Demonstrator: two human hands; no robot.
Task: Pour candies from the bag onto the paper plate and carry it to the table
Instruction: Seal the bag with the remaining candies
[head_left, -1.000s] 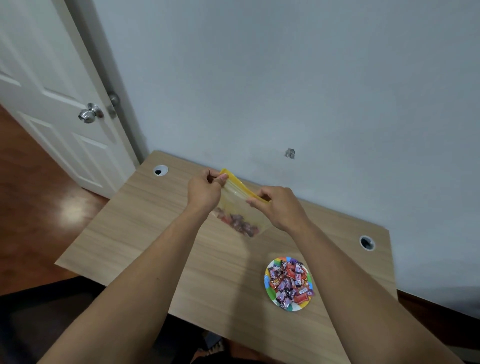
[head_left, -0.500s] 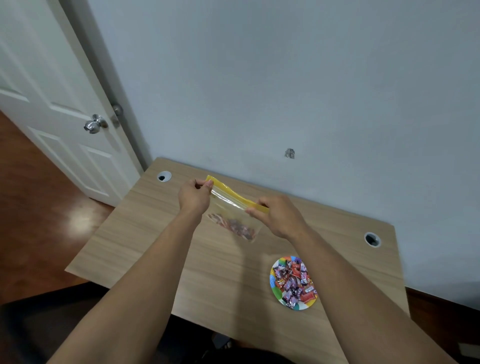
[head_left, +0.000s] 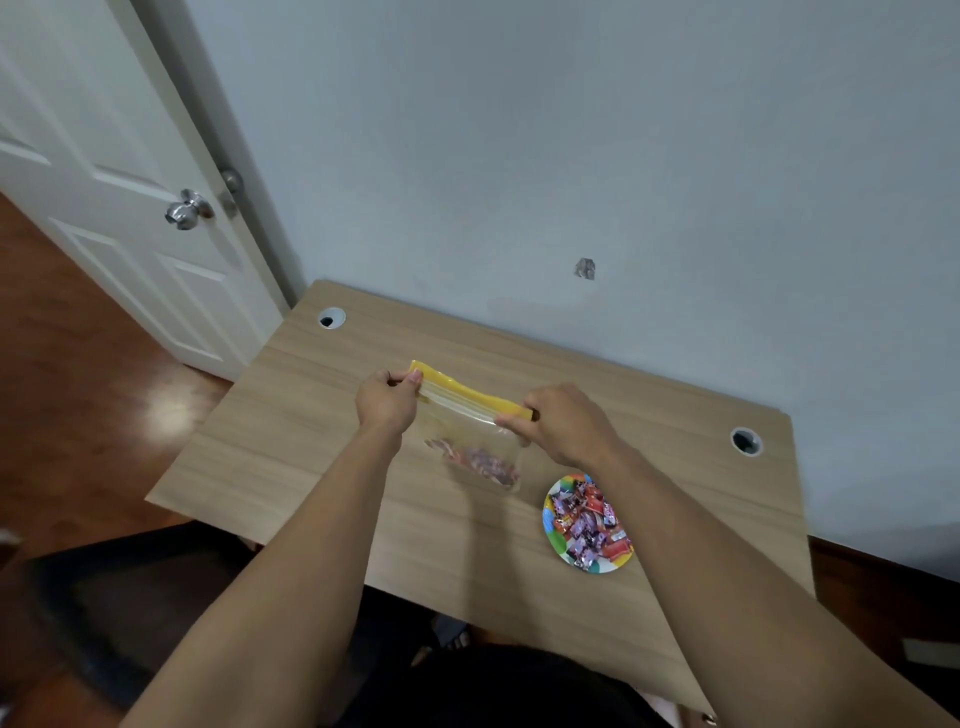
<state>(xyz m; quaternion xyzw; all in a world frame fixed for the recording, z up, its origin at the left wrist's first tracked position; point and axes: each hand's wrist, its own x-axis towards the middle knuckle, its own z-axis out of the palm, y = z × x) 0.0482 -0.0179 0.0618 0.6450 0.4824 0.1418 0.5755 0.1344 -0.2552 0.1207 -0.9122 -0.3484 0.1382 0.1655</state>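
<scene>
Nearest to the camera, two bare forearms reach forward from the bottom edge over the near side of the tabletop, which is of light wood. Under this near edge there is a dark area where little can be made out.

A little farther, on the right part of the tabletop, lies the paper plate with a coloured rim. A heap of wrapped candies covers it. The plate is just beside the right forearm and below the right hand.

Farther still, above the middle of the tabletop, both hands hold the bag, a clear plastic one with a yellow strip along its top. The left hand pinches the left end of the strip, and the right hand is closed on the right end. The hands are apart, with the strip stretched between them. A few candies remain at the bottom of the bag. I cannot tell whether the bag's bottom touches the tabletop.

At the far corners of the tabletop are two round cable holes. Behind stands a pale wall, and at the left a white door with a metal knob, above a brown wooden floor.
</scene>
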